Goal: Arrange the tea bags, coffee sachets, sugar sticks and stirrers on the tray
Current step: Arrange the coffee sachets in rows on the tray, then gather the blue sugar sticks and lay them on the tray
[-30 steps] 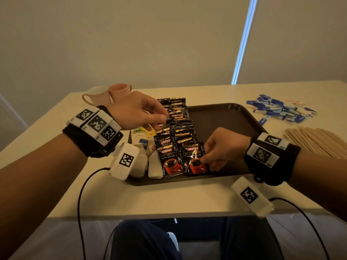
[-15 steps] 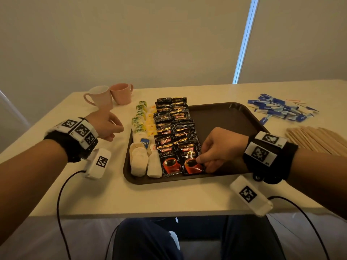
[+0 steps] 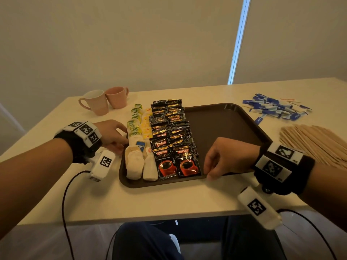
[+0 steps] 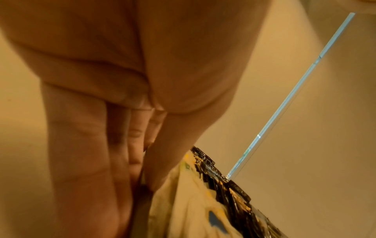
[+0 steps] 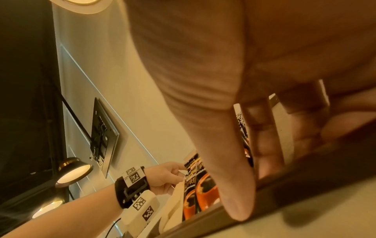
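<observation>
**Coffee rows squared up, sugar and stirrers waiting off the tray**

The coffee sachets are lying in two overlapping rows down the left-middle of the tray, and the tea bags are sitting in two rows just to their left, by the tray's left rim. The sachets are looking light, thin and glossy, so they are likely sliding over each other easily; pinching one by a crimped end edge seems safest. The tea bags are looking soft and limp, best lifted by the paper tag or the bag's edge. The sugar sticks are lying loose on the counter beyond the tray's right corner; they are probably light and bendable. The stirrers, thin wooden strips fanned out on the right, are looking stiff but easy to scatter, so gathering a bundle at mid-length seems wise.

The nearest sachets are reading "KOPIKO SUPREMO"; one blue tea tag is reading "Nature's".

The right hand is hovering relaxed at the tray's near rim, its grip holding nothing. The left hand is touching the tray's left edge by the tea bags, fingers fairly straight, grip unclosed.

Two mugs are standing behind.
</observation>
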Demonstrator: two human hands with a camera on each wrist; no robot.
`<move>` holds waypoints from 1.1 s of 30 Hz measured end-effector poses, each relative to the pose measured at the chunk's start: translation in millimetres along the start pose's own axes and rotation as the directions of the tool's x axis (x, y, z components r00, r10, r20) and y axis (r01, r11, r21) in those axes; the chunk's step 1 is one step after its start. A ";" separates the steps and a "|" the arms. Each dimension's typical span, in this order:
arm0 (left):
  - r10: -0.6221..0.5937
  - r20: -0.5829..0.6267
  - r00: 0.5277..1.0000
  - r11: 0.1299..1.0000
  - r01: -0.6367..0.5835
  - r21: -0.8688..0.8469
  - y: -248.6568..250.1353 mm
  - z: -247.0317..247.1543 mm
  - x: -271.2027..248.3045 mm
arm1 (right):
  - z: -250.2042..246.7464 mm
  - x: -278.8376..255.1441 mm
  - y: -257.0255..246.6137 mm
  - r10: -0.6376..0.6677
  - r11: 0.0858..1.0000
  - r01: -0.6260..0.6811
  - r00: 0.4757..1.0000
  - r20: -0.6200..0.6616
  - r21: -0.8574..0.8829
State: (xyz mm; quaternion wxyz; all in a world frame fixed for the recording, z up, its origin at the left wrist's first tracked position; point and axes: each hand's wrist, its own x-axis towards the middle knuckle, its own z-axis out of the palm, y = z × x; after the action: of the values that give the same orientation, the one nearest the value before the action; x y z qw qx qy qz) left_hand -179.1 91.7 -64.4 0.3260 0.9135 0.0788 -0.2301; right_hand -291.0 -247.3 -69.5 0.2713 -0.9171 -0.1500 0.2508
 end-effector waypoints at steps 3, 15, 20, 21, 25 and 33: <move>0.002 0.000 1.000 1.000 -0.002 0.009 -3.1 -4.8 2.6 | 5.0 3.6 -4.5 -0.044 0.999 0.045 0.999 -0.009 0.014; 0.245 -0.414 0.877 0.960 -0.161 0.228 24.8 -36.5 -27.2 | 15.2 22.3 -17.6 -0.110 0.989 0.114 0.993 -0.044 0.091; 0.551 -0.301 0.778 0.792 -0.602 -0.106 107.3 8.1 -75.3 | -0.4 16.3 -12.8 -0.038 0.980 0.051 0.997 -0.071 0.193; 0.599 -0.277 0.751 0.740 -0.652 -0.168 123.8 22.5 -80.6 | -6.5 13.8 -10.6 -0.023 0.977 0.043 0.995 -0.099 0.209; 0.686 -0.274 0.674 0.596 -0.737 -0.319 173.4 83.5 -82.3 | -39.2 2.5 9.4 0.052 0.958 0.032 0.957 -0.284 0.284; 0.658 -0.237 0.715 0.664 -0.699 -0.265 224.4 148.4 -53.1 | -148.7 6.4 89.0 0.291 0.942 -0.140 0.792 -0.537 0.304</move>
State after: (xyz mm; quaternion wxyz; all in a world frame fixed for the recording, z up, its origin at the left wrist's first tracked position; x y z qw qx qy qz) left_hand -214.7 -175.6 -14.9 0.5331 0.8194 -0.2098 -0.0192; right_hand -192.8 -379.3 -14.8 0.3858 -0.9192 0.0780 0.0087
